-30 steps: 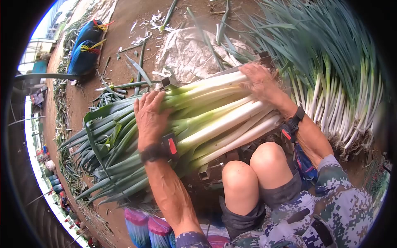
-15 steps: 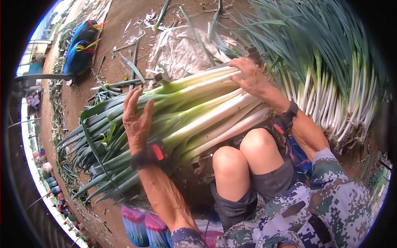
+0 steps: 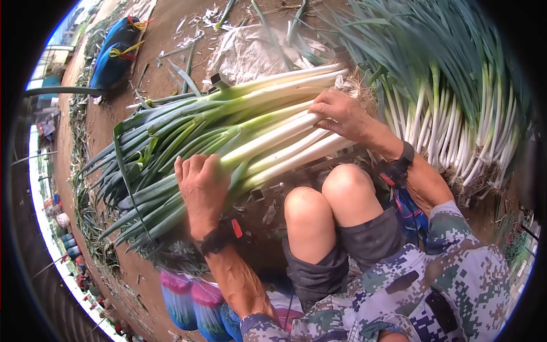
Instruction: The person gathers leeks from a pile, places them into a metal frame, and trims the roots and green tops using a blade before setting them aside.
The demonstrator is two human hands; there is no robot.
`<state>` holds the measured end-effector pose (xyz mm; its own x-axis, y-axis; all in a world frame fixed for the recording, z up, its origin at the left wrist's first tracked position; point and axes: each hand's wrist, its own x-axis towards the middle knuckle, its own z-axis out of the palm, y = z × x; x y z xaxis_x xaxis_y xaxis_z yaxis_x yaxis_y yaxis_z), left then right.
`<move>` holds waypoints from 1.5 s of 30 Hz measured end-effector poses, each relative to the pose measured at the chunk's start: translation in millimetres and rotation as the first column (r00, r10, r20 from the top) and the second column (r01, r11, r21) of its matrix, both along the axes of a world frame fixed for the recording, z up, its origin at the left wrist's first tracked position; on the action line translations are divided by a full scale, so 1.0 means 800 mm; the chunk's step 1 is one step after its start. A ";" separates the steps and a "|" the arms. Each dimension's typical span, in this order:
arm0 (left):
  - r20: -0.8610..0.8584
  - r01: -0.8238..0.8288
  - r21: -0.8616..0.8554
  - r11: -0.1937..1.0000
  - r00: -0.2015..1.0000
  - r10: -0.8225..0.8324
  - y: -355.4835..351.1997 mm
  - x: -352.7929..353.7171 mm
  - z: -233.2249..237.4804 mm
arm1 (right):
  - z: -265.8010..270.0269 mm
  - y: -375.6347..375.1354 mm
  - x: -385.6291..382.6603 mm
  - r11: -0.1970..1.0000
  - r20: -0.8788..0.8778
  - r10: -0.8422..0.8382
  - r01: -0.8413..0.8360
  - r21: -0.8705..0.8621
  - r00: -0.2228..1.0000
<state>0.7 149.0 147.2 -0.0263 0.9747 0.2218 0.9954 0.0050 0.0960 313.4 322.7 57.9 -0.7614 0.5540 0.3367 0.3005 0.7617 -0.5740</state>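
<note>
A pile of long green onions (image 3: 256, 114) lies across in front of my knees, green leaves to the left and white stalks with roots to the right. My left hand (image 3: 202, 191) is closed over a near green onion where the white turns green; its palm side is hidden. Around the white stalk (image 3: 285, 131) of a green onion near the root end, my right hand (image 3: 345, 117) curls its fingers and thumb. Dark bands with red parts sit on both wrists.
More green onions (image 3: 450, 97) stand bunched at the right, roots toward me. A pale sack (image 3: 245, 54) lies behind the pile. Blue tied bundles (image 3: 117, 62) are at the far left, net-wrapped bundles (image 3: 182, 299) near my left elbow. A metal bracket (image 3: 219, 81) rises beside the pile.
My left hand has come down and right from above the leaves and closed on a near green onion. My right hand has moved down and left onto a nearer stalk.
</note>
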 end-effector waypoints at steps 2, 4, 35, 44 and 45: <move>0.114 0.035 -0.048 0.998 0.993 -0.030 -0.004 0.017 0.025 | 0.014 -0.007 0.028 1.000 0.017 -0.003 0.003 -0.014 1.000; 0.166 0.068 -0.065 0.996 0.984 -0.057 -0.015 0.033 0.028 | 0.014 -0.023 0.050 0.996 0.038 0.005 -0.002 -0.087 0.999; 0.174 0.027 -0.163 0.986 0.985 0.002 -0.069 0.026 -0.039 | -0.080 0.040 0.059 0.867 0.317 -0.445 0.492 -0.081 0.837; 0.126 0.026 -0.158 0.987 0.992 -0.006 -0.060 0.032 -0.022 | -0.043 0.052 0.056 0.626 0.097 -0.671 0.632 -0.458 0.735; 0.111 0.039 -0.180 0.983 0.994 -0.019 -0.057 0.031 -0.014 | -0.036 0.052 0.067 0.508 -0.063 -0.703 0.438 -0.742 0.709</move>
<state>25.6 103.2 136.2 -0.0116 0.9992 0.0383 0.9792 0.0036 0.2031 367.2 364.0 29.5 -0.1107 0.9842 -0.1384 0.2284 -0.1104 -0.9673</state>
